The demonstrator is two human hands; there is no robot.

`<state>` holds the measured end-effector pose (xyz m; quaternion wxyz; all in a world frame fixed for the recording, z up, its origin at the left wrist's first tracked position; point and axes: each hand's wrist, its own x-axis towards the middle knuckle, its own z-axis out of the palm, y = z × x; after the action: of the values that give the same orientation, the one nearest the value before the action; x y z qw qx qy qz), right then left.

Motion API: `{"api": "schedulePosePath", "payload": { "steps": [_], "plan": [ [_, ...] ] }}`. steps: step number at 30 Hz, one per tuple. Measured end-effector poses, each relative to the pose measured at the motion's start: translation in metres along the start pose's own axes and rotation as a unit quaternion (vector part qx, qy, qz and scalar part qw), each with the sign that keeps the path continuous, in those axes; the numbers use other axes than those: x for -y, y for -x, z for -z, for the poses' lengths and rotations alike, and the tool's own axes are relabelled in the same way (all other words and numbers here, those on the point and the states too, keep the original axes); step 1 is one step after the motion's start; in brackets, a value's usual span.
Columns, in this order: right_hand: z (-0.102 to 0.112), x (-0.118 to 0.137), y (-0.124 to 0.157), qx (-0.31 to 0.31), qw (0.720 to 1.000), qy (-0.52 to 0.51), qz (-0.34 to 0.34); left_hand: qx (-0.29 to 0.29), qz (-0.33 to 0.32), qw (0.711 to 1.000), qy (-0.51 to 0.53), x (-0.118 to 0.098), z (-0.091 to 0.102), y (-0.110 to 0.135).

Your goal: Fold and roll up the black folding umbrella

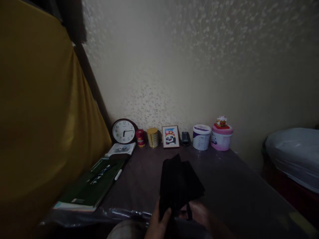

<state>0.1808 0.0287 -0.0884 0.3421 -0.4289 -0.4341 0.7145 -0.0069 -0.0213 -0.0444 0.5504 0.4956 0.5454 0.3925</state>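
A black folded umbrella [176, 182] with loose cloth flaps is held over the near edge of the table. My left hand [158, 222] is closed round its lower left side, thumb on the front. At the lower right, my right hand [198, 212] is closed against the umbrella, its fingers partly behind a hanging black strap [189, 211]. The picture is dark here, so the umbrella's lower end and some fingertips are hard to make out.
Along the wall stand a clock [124, 131], a red can [140, 138], a yellow tin [153, 137], a framed panda picture [170, 136], a dark device [185, 138] and two tubs [201, 139]. Green books [92, 182] and a white marker [118, 175] lie left, beside a yellow curtain [45, 109].
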Motion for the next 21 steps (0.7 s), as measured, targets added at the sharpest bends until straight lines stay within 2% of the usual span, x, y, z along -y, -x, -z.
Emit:
{"api": "schedulePosePath", "payload": {
  "steps": [2,7,14,17,21],
  "plan": [
    [-0.002,0.006,0.004,-0.006,0.999,-0.027,-0.019,0.001,-0.024,0.999,-0.023,0.001,-0.002,-0.002],
    [-0.005,0.026,0.019,0.048,0.998,-0.05,-0.01,-0.025,-0.033,0.996,-0.08,0.0,-0.007,-0.005],
    [0.007,0.02,0.019,0.001,0.999,-0.026,-0.04,-0.04,-0.012,0.992,-0.118,-0.005,-0.008,-0.003],
    [0.014,0.018,0.014,-0.029,0.998,0.029,-0.037,-0.035,-0.003,0.993,-0.111,-0.009,-0.007,-0.002],
    [0.029,0.028,0.022,-0.069,0.986,0.15,0.023,-0.023,-0.009,0.993,-0.115,-0.012,-0.008,-0.001]
  ]
}}
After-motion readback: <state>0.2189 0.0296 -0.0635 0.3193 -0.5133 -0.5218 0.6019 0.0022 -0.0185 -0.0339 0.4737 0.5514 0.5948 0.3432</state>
